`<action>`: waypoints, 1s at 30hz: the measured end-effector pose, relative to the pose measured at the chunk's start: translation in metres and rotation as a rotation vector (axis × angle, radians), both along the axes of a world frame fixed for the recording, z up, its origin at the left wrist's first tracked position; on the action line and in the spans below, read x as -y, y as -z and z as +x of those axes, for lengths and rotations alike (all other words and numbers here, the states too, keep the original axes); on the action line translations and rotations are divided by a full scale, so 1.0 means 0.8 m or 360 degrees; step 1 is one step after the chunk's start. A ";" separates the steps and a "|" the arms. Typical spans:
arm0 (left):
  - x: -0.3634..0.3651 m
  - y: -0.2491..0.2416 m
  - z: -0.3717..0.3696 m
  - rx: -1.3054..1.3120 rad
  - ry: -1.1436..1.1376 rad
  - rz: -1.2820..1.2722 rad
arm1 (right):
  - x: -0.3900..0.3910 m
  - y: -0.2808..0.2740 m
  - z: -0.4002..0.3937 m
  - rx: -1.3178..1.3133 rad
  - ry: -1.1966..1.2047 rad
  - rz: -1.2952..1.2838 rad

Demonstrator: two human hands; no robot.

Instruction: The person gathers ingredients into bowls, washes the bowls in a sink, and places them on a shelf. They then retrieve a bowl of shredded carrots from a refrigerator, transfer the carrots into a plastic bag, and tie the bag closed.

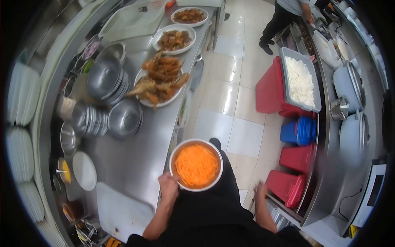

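Observation:
A round metal bowl [172,155] full of shredded orange carrot [196,164] hangs in front of my body, beside the steel counter's edge. My left hand [168,186] grips its rim at the lower left, fingers closed. On the right, my right hand [260,189] hangs low near the red bins, touching nothing visible; its fingers are blurred, so their pose is unclear.
The steel counter [144,152] on the left bears stacked metal bowls [105,78], plates of fried food [162,80] and a white cutting board [119,210]. At right are a tub of rice [300,80], red bins [284,187] and a person [282,18] farther off.

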State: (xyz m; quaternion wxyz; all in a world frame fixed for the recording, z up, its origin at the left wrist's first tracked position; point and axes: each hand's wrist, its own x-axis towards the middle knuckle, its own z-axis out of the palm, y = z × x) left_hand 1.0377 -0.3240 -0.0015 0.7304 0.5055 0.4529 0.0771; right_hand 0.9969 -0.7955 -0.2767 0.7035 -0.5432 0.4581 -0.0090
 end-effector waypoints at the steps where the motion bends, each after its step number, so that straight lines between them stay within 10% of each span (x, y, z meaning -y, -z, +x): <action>1: 0.006 0.005 0.011 -0.0127 0.0097 -0.0025 | -0.070 -0.053 0.132 -0.0305 -0.0123 -0.0123; 7: 0.057 0.056 0.094 -0.0432 -0.0058 -0.0164 | -0.405 -0.066 0.549 -0.0089 -0.1522 -0.0038; 13: 0.060 0.111 0.175 -0.0559 -0.0408 -0.0252 | -0.647 0.009 0.671 -0.0141 -0.1693 0.0472; 15: 0.061 0.132 0.191 -0.0588 -0.0434 -0.0168 | -0.672 0.003 0.678 -0.0252 -0.1719 -0.0006; 21: 0.048 0.152 0.247 -0.0436 -0.0574 -0.0346 | -0.644 0.023 0.718 -0.0078 -0.1538 -0.0846; 30: -0.002 0.202 0.368 -0.0146 -0.0439 -0.0524 | -0.328 -0.028 0.766 0.0154 -0.0835 -0.0099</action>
